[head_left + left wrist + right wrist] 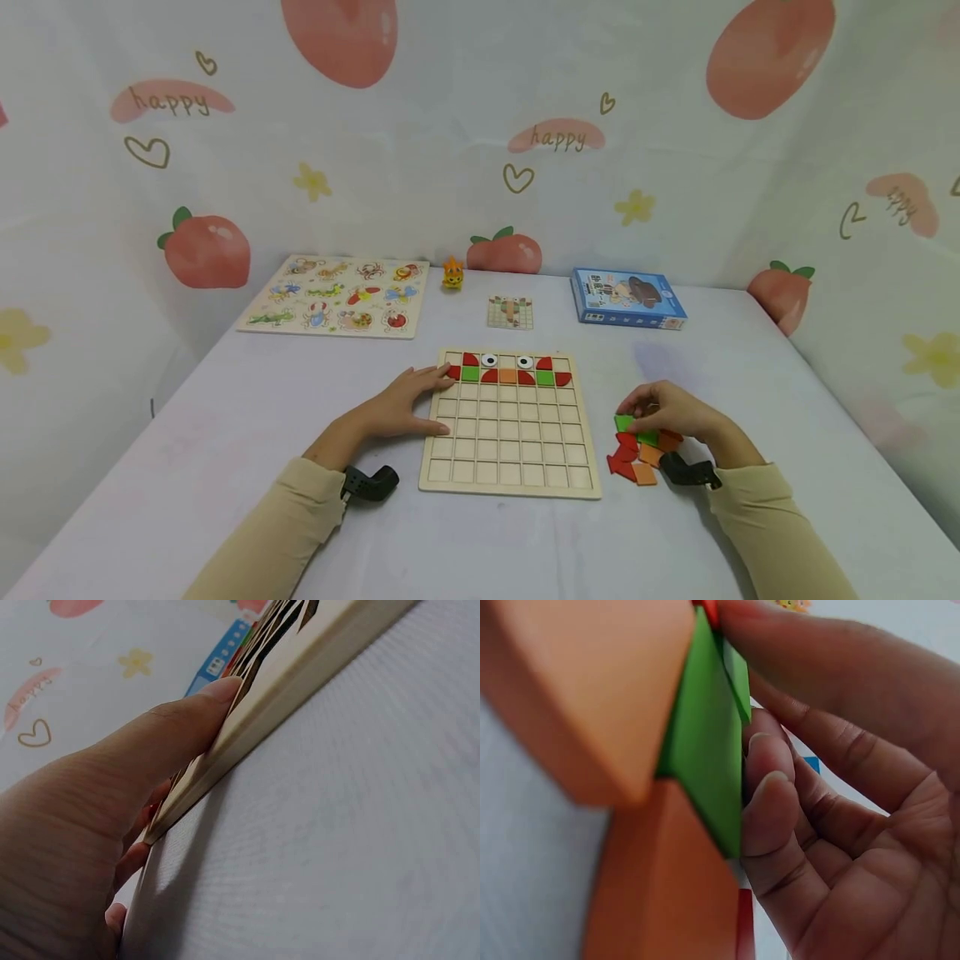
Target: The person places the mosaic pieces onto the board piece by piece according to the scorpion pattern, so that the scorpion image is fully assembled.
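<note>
A square wooden grid board (487, 450) lies before me, red, green and orange tiles and two eye discs (524, 362) filling parts of its top two rows. My left hand (401, 406) rests at its left side, thumb on the rim (196, 761), fingers spread toward the upper corner. To the right, my right hand (672, 410) is over a loose pile of tiles, thumb and curled fingers around a green tile (624, 423). In the right wrist view, fingertips meet the green tile (712, 727) beside orange tiles (664, 877); I cannot tell whether it is pinched.
Behind the board lies a small pattern card (510, 312). An insect puzzle board (337, 296) is at the back left, near a small orange toy figure (452, 273). A blue box (628, 298) sits at the back right, before a printed curtain (420, 167).
</note>
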